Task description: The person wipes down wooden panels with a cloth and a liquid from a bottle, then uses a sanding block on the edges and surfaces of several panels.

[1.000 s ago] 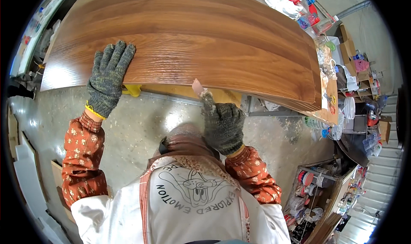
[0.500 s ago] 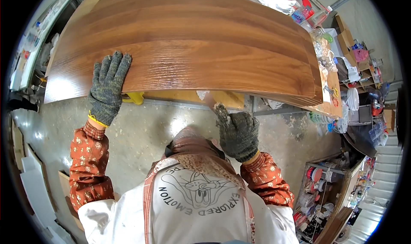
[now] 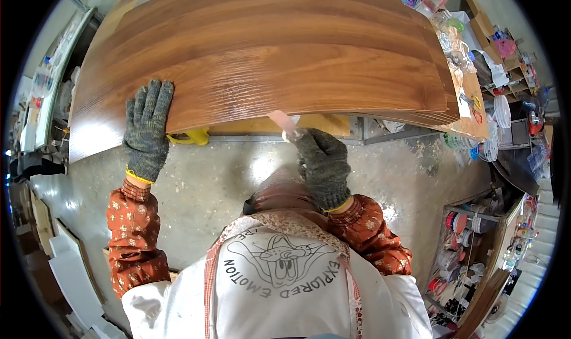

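Fingers of the left hand (image 3: 147,131) lie spread and flat on the near edge of the wood-grain panel (image 3: 267,59), the knit glove pressing down on its top face. Those of the right hand (image 3: 324,163) are curled tight around a small pale scraper-like tool (image 3: 284,122), whose tip meets the panel's front edge just where the edge overhangs the yellowish board (image 3: 297,125) beneath. That broad brown panel rests on the workbench, its near edge hanging out over the concrete floor (image 3: 232,172), with a yellow piece (image 3: 191,138) poking out under it beside the left hand. Judging by its breadth and thin edge, the panel is likely stiff but heavy enough to be awkward alone, and its smooth laminated face looks slippery, so a flat palm holds it better than a pinch. Edges and corners seem the vulnerable parts, prone to chipping. Lifting would call for two hands well apart along the long edges. Cluttered shelves (image 3: 476,244) stand to the right.
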`<state>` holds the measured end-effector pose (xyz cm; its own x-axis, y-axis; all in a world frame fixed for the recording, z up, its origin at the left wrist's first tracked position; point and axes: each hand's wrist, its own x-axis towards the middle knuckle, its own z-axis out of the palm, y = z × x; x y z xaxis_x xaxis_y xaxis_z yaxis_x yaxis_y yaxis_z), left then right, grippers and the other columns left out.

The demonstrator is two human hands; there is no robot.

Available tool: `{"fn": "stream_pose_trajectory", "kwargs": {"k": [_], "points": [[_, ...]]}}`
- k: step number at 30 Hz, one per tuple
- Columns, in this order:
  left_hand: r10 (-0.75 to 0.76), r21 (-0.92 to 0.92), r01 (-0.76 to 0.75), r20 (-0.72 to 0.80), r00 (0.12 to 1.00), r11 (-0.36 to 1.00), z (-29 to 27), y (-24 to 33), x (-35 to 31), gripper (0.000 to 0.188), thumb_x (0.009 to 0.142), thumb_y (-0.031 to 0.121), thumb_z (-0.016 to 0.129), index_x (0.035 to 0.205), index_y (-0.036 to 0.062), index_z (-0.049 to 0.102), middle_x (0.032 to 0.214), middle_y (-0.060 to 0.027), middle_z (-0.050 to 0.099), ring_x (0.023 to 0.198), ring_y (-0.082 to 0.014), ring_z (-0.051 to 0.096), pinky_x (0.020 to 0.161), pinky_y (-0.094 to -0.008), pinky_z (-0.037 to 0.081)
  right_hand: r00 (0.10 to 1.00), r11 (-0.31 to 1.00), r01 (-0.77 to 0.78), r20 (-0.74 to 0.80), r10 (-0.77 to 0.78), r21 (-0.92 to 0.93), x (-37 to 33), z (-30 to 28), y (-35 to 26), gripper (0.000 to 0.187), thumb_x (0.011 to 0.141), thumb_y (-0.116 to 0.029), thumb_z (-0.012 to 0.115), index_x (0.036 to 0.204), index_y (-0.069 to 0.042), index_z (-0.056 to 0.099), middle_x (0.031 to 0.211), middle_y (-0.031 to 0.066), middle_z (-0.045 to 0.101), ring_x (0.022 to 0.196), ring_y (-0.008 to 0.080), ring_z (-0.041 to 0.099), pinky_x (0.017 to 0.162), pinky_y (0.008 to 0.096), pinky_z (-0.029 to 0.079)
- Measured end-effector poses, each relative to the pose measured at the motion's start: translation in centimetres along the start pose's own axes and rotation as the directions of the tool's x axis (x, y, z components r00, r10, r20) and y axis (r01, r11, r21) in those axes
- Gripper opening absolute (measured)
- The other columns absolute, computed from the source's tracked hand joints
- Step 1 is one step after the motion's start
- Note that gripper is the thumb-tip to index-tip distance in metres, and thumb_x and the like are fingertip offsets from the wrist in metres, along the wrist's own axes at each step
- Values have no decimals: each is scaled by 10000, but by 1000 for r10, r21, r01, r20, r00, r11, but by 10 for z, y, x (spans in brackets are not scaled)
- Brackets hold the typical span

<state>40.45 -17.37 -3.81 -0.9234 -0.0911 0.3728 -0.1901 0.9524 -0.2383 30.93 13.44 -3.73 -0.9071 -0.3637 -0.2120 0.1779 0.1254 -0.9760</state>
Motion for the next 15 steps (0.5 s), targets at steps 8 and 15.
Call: {"fn": "stream_pose_trajectory", "kwargs": {"k": [8, 15], "points": [[19, -3, -19, 3, 1000, 1000, -5, 4, 3, 666, 797, 12, 494, 1424, 205, 380, 1450, -98, 387, 1296, -336, 400, 1099, -491, 263, 986, 980, -148, 103, 134, 133, 3, 5, -3, 292, 907, -313, 613, 901, -31, 686, 593, -15, 568, 458, 21, 444, 401, 185, 337], [5, 12, -5, -20, 1000, 1000, 0, 2, 1, 658, 796, 16, 492, 1418, 207, 394, 1440, -97, 403, 1291, -330, 409, 1087, -491, 279, 992, 976, -118, -31, 126, 185, -1, -10, -3, 254, 904, -269, 623, 863, -31, 701, 547, -29, 524, 455, 28, 393, 421, 205, 308]]}}
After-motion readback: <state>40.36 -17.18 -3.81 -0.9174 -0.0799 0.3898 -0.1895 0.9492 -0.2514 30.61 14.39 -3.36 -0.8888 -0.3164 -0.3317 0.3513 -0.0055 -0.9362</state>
